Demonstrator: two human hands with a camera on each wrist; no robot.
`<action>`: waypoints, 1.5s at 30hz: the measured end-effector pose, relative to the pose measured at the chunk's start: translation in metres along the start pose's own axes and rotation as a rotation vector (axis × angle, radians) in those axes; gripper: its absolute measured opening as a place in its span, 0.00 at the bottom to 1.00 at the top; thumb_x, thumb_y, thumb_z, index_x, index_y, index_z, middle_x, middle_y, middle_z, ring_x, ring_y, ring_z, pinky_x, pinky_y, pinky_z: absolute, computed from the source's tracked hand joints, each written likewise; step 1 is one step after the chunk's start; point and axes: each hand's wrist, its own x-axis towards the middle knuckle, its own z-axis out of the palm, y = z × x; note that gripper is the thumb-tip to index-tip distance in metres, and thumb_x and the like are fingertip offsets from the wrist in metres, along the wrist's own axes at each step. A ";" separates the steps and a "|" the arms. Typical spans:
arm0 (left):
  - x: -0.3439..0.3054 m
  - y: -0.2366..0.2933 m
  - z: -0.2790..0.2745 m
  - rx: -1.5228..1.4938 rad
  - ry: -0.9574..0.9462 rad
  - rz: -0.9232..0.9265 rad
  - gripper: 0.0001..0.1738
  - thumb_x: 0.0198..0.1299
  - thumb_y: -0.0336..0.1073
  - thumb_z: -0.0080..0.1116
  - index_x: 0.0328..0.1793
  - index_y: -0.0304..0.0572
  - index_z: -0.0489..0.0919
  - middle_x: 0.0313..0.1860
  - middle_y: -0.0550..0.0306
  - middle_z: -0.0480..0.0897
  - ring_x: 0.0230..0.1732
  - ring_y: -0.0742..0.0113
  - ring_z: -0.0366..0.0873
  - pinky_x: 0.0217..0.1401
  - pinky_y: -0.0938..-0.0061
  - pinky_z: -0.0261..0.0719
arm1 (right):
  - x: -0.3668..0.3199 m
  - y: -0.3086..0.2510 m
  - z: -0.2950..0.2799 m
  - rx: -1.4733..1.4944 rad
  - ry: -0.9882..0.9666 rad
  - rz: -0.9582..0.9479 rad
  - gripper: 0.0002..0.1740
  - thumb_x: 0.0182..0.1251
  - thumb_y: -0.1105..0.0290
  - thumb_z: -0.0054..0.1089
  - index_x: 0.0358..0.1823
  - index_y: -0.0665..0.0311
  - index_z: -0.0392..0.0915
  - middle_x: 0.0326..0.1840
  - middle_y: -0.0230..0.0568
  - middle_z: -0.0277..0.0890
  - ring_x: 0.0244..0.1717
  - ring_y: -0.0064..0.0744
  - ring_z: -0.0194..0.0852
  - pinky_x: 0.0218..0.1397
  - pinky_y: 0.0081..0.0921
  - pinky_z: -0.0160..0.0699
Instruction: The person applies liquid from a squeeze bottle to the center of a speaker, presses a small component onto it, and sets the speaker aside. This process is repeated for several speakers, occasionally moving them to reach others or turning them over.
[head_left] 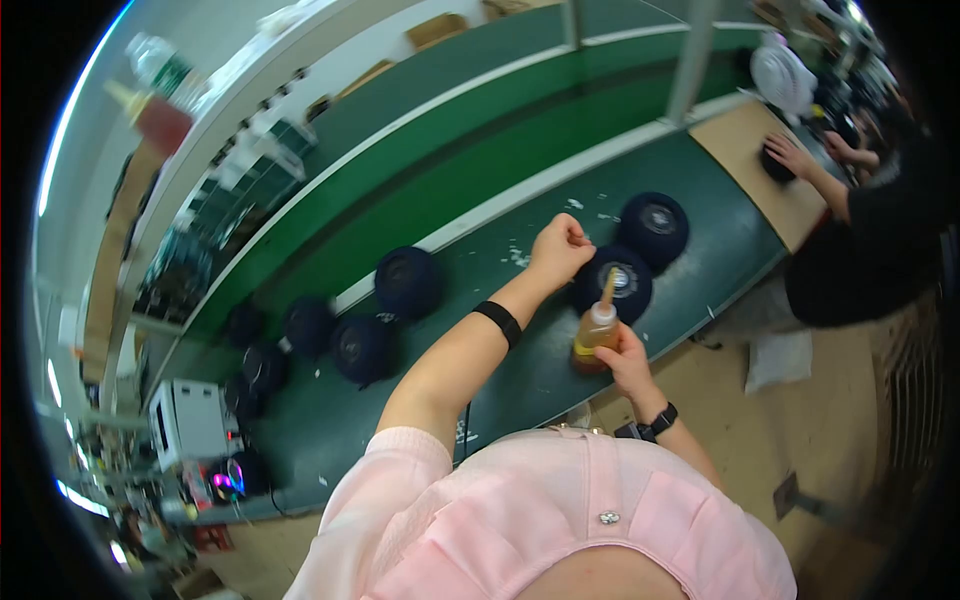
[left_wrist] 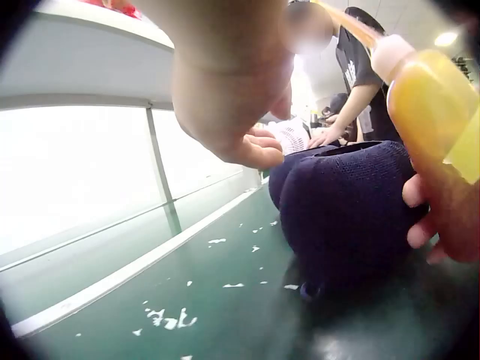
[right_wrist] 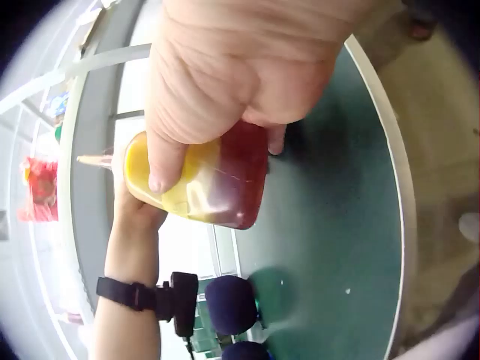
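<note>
My right hand point(head_left: 627, 362) grips a clear squeeze bottle point(head_left: 592, 352) of amber liquid with a yellow label, its long thin nozzle tilted up. In the right wrist view the thumb lies along the side of that bottle point(right_wrist: 225, 187). My left hand point(head_left: 562, 250) is raised over the bench with its fingers curled, and nothing shows between them. Just beside it sits a navy, hat-like fabric dome point(head_left: 632, 290) with a round emblem on top, partly behind the nozzle. A second navy dome point(head_left: 655, 228) stands against it. In the left wrist view, curled fingers point(left_wrist: 259, 150) overlap the domes' top edge.
More navy domes point(head_left: 405, 280) stand along the green bench point(head_left: 520, 375) to the left, towards a white machine point(head_left: 190, 420). White flecks point(head_left: 518, 255) dot the bench top. At right, another person point(head_left: 870, 230) works over a brown board point(head_left: 740, 150). A shelf holding bottles runs along the back.
</note>
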 end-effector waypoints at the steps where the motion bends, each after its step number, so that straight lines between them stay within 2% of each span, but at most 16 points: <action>1: -0.005 0.002 -0.012 0.036 0.059 0.028 0.15 0.46 0.26 0.62 0.36 0.40 0.67 0.30 0.57 0.78 0.33 0.70 0.78 0.37 0.77 0.77 | 0.003 -0.002 0.002 0.006 0.005 -0.007 0.31 0.55 0.79 0.61 0.62 0.66 0.62 0.56 0.35 0.69 0.56 0.26 0.68 0.61 0.25 0.66; 5: -0.035 0.005 -0.089 0.429 0.334 0.036 0.17 0.43 0.33 0.63 0.38 0.41 0.70 0.30 0.55 0.77 0.31 0.67 0.77 0.37 0.73 0.76 | 0.028 0.004 -0.006 0.040 0.105 -0.074 0.28 0.59 0.81 0.55 0.62 0.66 0.62 0.56 0.36 0.69 0.56 0.28 0.68 0.61 0.26 0.65; 6: -0.044 0.008 -0.109 0.465 0.456 0.019 0.17 0.41 0.32 0.62 0.38 0.40 0.71 0.32 0.49 0.77 0.37 0.55 0.77 0.40 0.65 0.75 | 0.034 0.001 -0.006 0.026 0.141 -0.102 0.27 0.59 0.81 0.52 0.62 0.66 0.63 0.56 0.36 0.69 0.55 0.28 0.68 0.62 0.26 0.64; 8: -0.054 -0.001 -0.156 0.672 0.685 0.120 0.16 0.40 0.30 0.60 0.39 0.38 0.72 0.36 0.46 0.77 0.41 0.49 0.75 0.45 0.61 0.73 | 0.050 -0.001 -0.014 0.014 0.175 -0.134 0.26 0.60 0.80 0.53 0.62 0.67 0.62 0.56 0.37 0.68 0.56 0.28 0.67 0.62 0.26 0.64; 11: -0.072 -0.016 -0.216 0.871 0.840 -0.126 0.15 0.42 0.28 0.58 0.40 0.40 0.74 0.43 0.46 0.76 0.49 0.46 0.71 0.52 0.61 0.70 | 0.073 -0.006 -0.024 -0.039 0.227 -0.175 0.25 0.62 0.78 0.54 0.61 0.67 0.63 0.57 0.38 0.68 0.56 0.28 0.67 0.62 0.26 0.62; 14: -0.083 -0.038 -0.246 0.883 0.807 -0.207 0.17 0.42 0.29 0.58 0.42 0.40 0.74 0.44 0.45 0.77 0.49 0.48 0.72 0.53 0.61 0.71 | 0.084 -0.017 -0.034 0.009 0.221 -0.172 0.21 0.65 0.74 0.53 0.59 0.66 0.64 0.56 0.38 0.69 0.56 0.28 0.67 0.61 0.26 0.63; 16: -0.084 -0.045 -0.251 0.811 0.578 -0.102 0.19 0.41 0.29 0.59 0.44 0.41 0.75 0.42 0.45 0.79 0.47 0.49 0.75 0.51 0.61 0.73 | 0.080 -0.025 -0.028 0.039 0.208 -0.166 0.21 0.65 0.74 0.52 0.59 0.66 0.64 0.56 0.38 0.69 0.56 0.29 0.67 0.61 0.27 0.63; 19: -0.078 -0.048 -0.248 0.948 0.468 -0.135 0.20 0.40 0.32 0.61 0.44 0.42 0.74 0.40 0.50 0.81 0.45 0.52 0.77 0.49 0.62 0.74 | 0.062 -0.038 -0.011 0.057 0.183 -0.132 0.22 0.65 0.73 0.52 0.60 0.66 0.63 0.56 0.37 0.69 0.56 0.29 0.67 0.61 0.28 0.63; 23: -0.067 -0.036 -0.247 1.131 0.365 -0.159 0.22 0.37 0.30 0.62 0.44 0.43 0.74 0.33 0.53 0.82 0.39 0.53 0.79 0.44 0.63 0.76 | 0.039 -0.033 0.009 0.085 0.017 -0.029 0.24 0.62 0.69 0.57 0.59 0.67 0.64 0.55 0.37 0.70 0.56 0.29 0.68 0.61 0.28 0.64; 26: -0.073 -0.028 -0.258 0.979 0.294 -0.102 0.19 0.38 0.27 0.59 0.42 0.41 0.75 0.32 0.51 0.81 0.39 0.51 0.79 0.43 0.61 0.76 | 0.027 -0.028 0.034 0.067 -0.152 0.062 0.24 0.59 0.69 0.59 0.56 0.68 0.67 0.51 0.37 0.73 0.53 0.28 0.70 0.59 0.27 0.66; 29: -0.073 -0.050 -0.258 1.187 0.350 -0.123 0.17 0.40 0.23 0.57 0.40 0.39 0.71 0.29 0.46 0.80 0.40 0.49 0.79 0.42 0.58 0.75 | 0.021 -0.020 0.045 0.055 -0.252 0.160 0.23 0.58 0.70 0.59 0.55 0.68 0.68 0.51 0.36 0.73 0.52 0.27 0.70 0.58 0.26 0.66; 33: -0.077 -0.052 -0.254 1.219 0.346 -0.026 0.18 0.41 0.20 0.54 0.42 0.39 0.67 0.29 0.43 0.80 0.38 0.46 0.78 0.40 0.57 0.75 | 0.021 -0.022 0.054 0.003 -0.270 0.213 0.21 0.57 0.72 0.59 0.53 0.69 0.70 0.49 0.36 0.74 0.50 0.27 0.72 0.57 0.26 0.68; 35: -0.074 -0.051 -0.255 1.146 0.434 -0.157 0.18 0.40 0.21 0.54 0.42 0.41 0.70 0.28 0.43 0.80 0.35 0.46 0.79 0.38 0.59 0.75 | 0.020 -0.028 0.056 -0.031 -0.298 0.230 0.21 0.57 0.72 0.59 0.52 0.69 0.70 0.48 0.36 0.74 0.49 0.26 0.71 0.56 0.25 0.68; 37: -0.080 -0.040 -0.261 0.881 0.408 -0.084 0.21 0.37 0.22 0.58 0.42 0.40 0.69 0.25 0.45 0.80 0.32 0.48 0.80 0.37 0.62 0.76 | 0.020 -0.035 0.057 -0.064 -0.297 0.242 0.21 0.57 0.71 0.59 0.52 0.70 0.71 0.47 0.36 0.74 0.48 0.26 0.71 0.55 0.25 0.69; 38: -0.085 -0.034 -0.257 0.748 0.345 -0.152 0.23 0.35 0.22 0.60 0.41 0.39 0.67 0.23 0.49 0.80 0.30 0.56 0.81 0.35 0.68 0.76 | 0.020 -0.039 0.061 -0.095 -0.346 0.258 0.20 0.58 0.70 0.59 0.52 0.70 0.71 0.47 0.36 0.75 0.48 0.25 0.71 0.54 0.24 0.69; 45: -0.097 -0.059 -0.210 0.174 0.278 -0.193 0.23 0.39 0.21 0.59 0.42 0.39 0.62 0.26 0.51 0.81 0.30 0.67 0.80 0.34 0.74 0.75 | 0.022 -0.049 0.085 -0.073 -0.455 0.421 0.20 0.61 0.64 0.58 0.50 0.71 0.72 0.44 0.35 0.75 0.43 0.21 0.72 0.48 0.21 0.71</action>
